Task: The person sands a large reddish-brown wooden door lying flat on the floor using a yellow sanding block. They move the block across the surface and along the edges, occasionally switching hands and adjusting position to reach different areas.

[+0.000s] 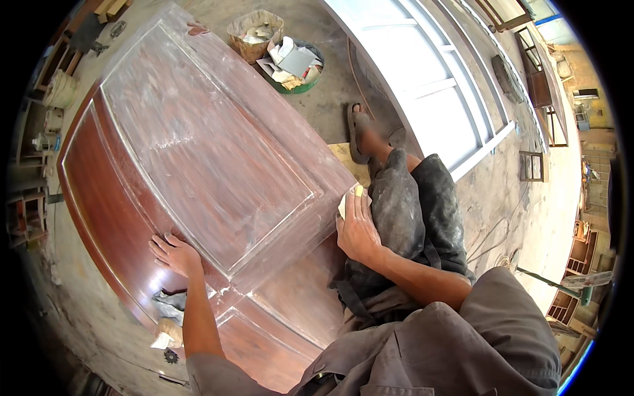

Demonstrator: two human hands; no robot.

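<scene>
A large reddish-brown wooden door panel (198,152) lies flat before me, its raised centre field dulled by pale sanding dust. My right hand (356,228) presses a folded piece of yellowish sandpaper (350,198) against the panel's right edge, fingers closed over it. My left hand (175,254) rests flat on the moulded frame at the panel's lower left corner, fingers spread, holding nothing. My dusty dark trousers (409,211) and a sandalled foot (360,132) sit just right of the panel.
A basket (254,33) and a green bowl (297,66) full of paper scraps stand on the concrete floor beyond the panel. A white framed door (422,86) lies at the right. Rags and sandpaper scraps (165,323) lie at the lower left. Shelving and furniture frames line both sides.
</scene>
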